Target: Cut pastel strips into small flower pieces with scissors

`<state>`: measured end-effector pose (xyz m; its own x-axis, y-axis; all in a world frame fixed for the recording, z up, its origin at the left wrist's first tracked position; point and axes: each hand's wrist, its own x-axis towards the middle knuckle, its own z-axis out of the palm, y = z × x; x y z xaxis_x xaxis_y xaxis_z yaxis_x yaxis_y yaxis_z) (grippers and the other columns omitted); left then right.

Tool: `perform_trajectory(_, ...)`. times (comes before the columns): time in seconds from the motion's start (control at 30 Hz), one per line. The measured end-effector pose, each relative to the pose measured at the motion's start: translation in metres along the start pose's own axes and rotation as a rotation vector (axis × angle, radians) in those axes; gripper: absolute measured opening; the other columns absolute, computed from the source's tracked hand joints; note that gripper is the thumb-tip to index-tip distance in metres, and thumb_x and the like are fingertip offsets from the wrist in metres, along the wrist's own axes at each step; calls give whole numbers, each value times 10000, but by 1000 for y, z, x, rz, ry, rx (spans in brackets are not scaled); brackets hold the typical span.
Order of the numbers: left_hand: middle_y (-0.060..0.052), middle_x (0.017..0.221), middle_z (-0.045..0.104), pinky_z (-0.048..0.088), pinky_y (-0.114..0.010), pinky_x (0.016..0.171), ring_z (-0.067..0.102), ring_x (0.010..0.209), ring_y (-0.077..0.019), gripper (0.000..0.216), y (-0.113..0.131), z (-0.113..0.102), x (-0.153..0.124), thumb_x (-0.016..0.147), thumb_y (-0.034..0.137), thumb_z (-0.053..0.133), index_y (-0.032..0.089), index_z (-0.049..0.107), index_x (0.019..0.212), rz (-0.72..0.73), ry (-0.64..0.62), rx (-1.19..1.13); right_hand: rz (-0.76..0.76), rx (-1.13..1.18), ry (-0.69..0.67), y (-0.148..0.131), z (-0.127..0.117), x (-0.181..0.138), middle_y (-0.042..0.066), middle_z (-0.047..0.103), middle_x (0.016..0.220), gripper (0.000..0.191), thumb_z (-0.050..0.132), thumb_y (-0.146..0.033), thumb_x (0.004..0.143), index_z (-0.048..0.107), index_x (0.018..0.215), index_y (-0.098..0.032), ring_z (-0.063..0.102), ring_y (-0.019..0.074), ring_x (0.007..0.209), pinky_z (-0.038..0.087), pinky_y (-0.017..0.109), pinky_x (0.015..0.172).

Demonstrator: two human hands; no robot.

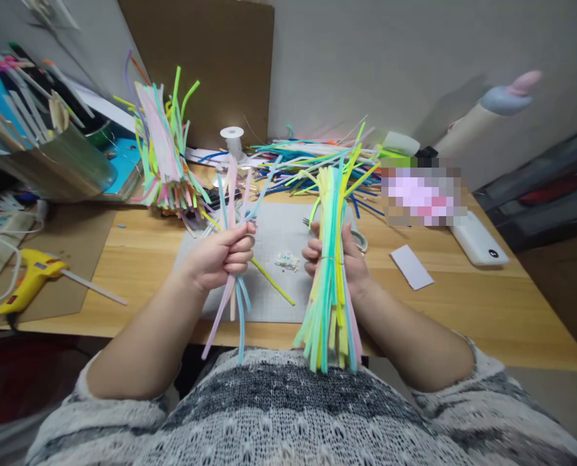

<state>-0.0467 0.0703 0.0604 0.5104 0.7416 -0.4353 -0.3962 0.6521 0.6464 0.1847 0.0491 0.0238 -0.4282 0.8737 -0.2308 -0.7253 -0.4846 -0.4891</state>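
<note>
Yellow glue gun (33, 275), one, on its side at the left end of the bench (487, 317), a white stick (97, 288) by its nozzle.
Clear container (70, 168), behind it, packed with pens and sticks.
Thick multicoloured bunch (160, 139) of fuzzy stems, upright at the rear, pale pink prominent.
Left hand (228, 255), fingers curled tight about a small bunch (231, 188) of pink and blue stems, raised over the left part of a grey mat (269, 312).
White spool (231, 134), upright, behind that hand.
Yellow-green stem (273, 282), single, slanting between the hands.
Pale scraps (287, 261), a small heap, mid-mat.
Loose pile (312, 157) of mixed stems, along the wall.
Right hand (357, 268), closed around a full bundle (328, 278) of mint, yellow and pink stems, held near vertical, well apart from the left bunch; a thin band crosses its middle.
White card (411, 266), flat, right of the right hand.
White device (480, 239), rounded, dark round spot at its near end.
</note>
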Motion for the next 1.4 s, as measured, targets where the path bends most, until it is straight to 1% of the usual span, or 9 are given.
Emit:
perform_trajectory(0.13,117,458,169,87,-121,309,100,348,-30,87,-6,12,7,784,199,621,148,590,848,-22,-28,43,51,-26,-177,14,4,-10,-59,580,684,568,712,-601,626,609,1088,-287,548,107,637,480,253,641)
perform_trajectory(0.3,26,687,564,90,-132,308,187,351,16,305,-15,32,22,749,186,669,137,611,1045,85,38,128,94,-60,-377,26,1,-13,-49,604,676,580,598,-693,680,579,1142,-344,526,99,498,434,230,490)
perform_trajectory(0.4,15,661,575,92,-134,312,204,349,18,282,-24,39,34,741,285,701,129,628,964,91,6,162,231,-107,-423,27,-3,-6,-40,607,618,702,493,-795,670,552,1159,-295,510,108,414,426,234,407)
perform_trajectory(0.5,74,456,414,104,-143,313,226,329,-1,299,-31,39,43,661,362,760,126,593,740,144,13,182,436,-189,-362,25,-3,0,16,643,648,746,309,-803,763,572,1093,-189,578,146,445,487,291,435)
perform_trajectory(0.57,70,444,422,128,-158,313,275,325,-15,323,-32,36,45,628,377,775,137,572,703,224,78,218,455,-228,-250,22,0,-1,79,680,753,722,261,-743,831,600,1011,-132,656,178,591,541,326,563)
perform_trajectory(0.7,29,533,539,205,-184,331,407,363,-54,313,-30,31,42,623,366,774,153,587,757,376,243,341,240,-277,-134,21,7,-7,98,702,852,621,538,-700,737,593,1010,-144,679,215,726,552,357,686)
perform_trajectory(0.8,33,556,540,219,-185,334,400,360,-52,328,-30,29,40,644,377,762,164,593,827,450,290,407,106,-403,-81,26,6,-10,54,706,866,502,759,-440,664,569,1050,-181,675,194,714,549,346,695)
perform_trajectory(0.97,73,449,422,242,-176,329,366,325,-52,294,-34,30,38,678,379,731,163,561,783,425,215,380,-24,-517,70,37,1,-9,24,706,915,354,725,-280,713,582,1024,-191,659,141,716,535,287,694)
perform_trajectory(1.4,97,351,252,176,-139,302,216,280,-22,221,-27,17,53,735,126,567,147,447,551,376,203,138,138,-255,36,27,0,-1,78,720,905,340,622,-227,692,588,1024,-159,670,257,903,518,438,859)
